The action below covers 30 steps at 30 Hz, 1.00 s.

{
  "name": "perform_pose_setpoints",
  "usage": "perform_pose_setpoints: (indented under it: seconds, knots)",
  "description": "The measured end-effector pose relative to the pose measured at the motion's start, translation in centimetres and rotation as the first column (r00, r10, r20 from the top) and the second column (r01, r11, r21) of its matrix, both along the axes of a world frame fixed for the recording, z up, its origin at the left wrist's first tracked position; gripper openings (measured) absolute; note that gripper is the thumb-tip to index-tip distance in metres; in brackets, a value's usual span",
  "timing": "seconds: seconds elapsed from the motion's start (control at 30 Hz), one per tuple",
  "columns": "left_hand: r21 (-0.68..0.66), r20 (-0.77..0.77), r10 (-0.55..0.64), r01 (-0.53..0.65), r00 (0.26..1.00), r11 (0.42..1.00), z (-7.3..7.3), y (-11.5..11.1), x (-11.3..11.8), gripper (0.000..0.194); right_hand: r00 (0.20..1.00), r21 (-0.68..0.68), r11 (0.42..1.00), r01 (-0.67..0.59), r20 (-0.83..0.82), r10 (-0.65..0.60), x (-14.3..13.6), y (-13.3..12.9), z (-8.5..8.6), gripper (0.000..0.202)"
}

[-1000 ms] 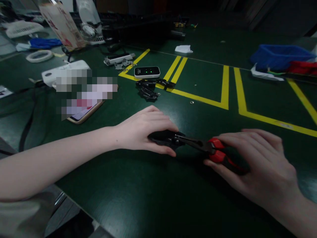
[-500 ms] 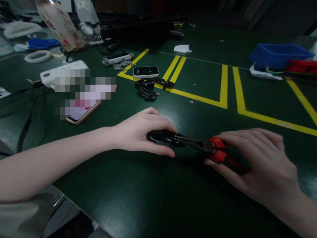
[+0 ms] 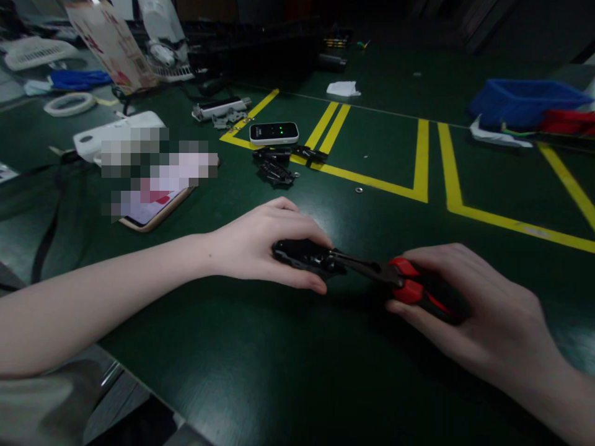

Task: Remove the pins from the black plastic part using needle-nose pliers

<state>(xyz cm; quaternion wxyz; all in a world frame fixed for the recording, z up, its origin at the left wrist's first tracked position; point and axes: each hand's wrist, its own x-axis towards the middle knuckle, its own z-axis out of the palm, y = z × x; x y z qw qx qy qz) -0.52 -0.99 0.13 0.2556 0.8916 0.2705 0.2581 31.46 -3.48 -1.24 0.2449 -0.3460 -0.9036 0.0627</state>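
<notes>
My left hand [image 3: 263,244] grips a small black part [image 3: 304,255] between thumb and fingers, low over the green table [image 3: 260,359]. From the right, my right hand [image 3: 483,310] is closed round red-and-black pliers [image 3: 404,282]. The long, thin jaws of the pliers reach the right end of the black part; whether they pinch it is too small to tell. Several similar black parts [image 3: 276,167] lie beyond my left hand, beside a white-edged black device [image 3: 274,133] with green lights.
A phone [image 3: 162,195] and a white device [image 3: 118,133] lie at the left. Farther back are a tape roll [image 3: 69,104] and a white-and-grey tool [image 3: 220,109]. A small ring [image 3: 358,190] lies near the yellow lines. A blue bin [image 3: 525,102] stands at the right.
The black part and my left hand have shifted very slightly left. The fingers of my right hand have changed position round the pliers' handles. A second green light shows on the device.
</notes>
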Motion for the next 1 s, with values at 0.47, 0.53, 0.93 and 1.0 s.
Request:
perform_pose_setpoints:
  seconds: [0.47,0.53,0.93,1.0]
  knots:
    - [-0.393,0.081,-0.064,0.091,0.995,0.915,1.2,0.1,0.1,0.036,0.997,-0.067,0.998,0.015,-0.077,-0.02,-0.3,-0.4,0.0,0.031]
    - [-0.457,0.093,-0.077,0.112,0.993,0.883,1.6,0.3,-0.1,0.036,0.995,-0.118,0.993,0.016,-0.099,-0.027,-0.4,-0.6,0.1,0.032]
    - [0.093,-0.103,0.208,-0.199,0.973,0.976,0.3,-1.8,1.4,0.038,0.962,-0.148,0.964,0.222,-0.127,-0.241,-1.1,-0.8,1.0,0.036]
    - [0.136,-0.058,0.258,-0.249,0.964,0.959,0.5,-1.7,1.1,0.038,0.975,-0.141,0.975,0.174,-0.117,-0.191,-1.1,-1.0,0.8,0.035]
